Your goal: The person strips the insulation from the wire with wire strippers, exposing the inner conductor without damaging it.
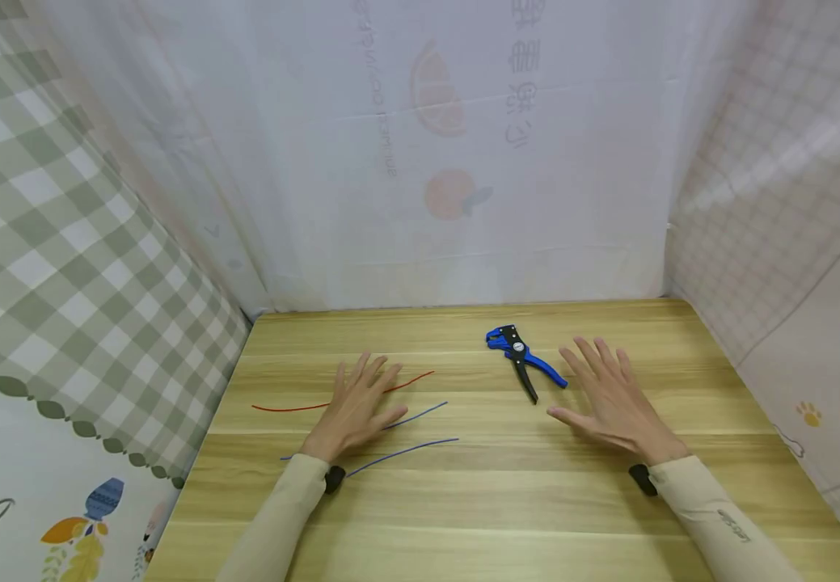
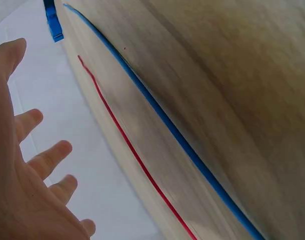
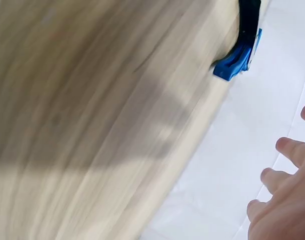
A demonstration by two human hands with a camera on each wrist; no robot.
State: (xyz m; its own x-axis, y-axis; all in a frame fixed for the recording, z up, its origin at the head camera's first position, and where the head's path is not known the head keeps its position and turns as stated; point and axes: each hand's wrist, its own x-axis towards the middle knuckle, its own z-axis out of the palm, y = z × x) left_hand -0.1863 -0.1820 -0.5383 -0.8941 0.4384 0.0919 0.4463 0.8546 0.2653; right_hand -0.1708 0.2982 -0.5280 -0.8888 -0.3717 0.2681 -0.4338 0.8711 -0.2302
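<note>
Left hand (image 1: pixel 356 410) and right hand (image 1: pixel 614 406) splayed, seemingly above table (image 1: pixel 507 493).

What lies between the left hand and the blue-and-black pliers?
In the head view, the right ends of the red wire and farther blue wire, then bare tabletop up to the pliers.

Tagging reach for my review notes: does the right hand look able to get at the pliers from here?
Likely yes: the right hand is spread and holds nothing, the pliers lie close by with their handles toward it, and nothing shows between them on the table.
</note>
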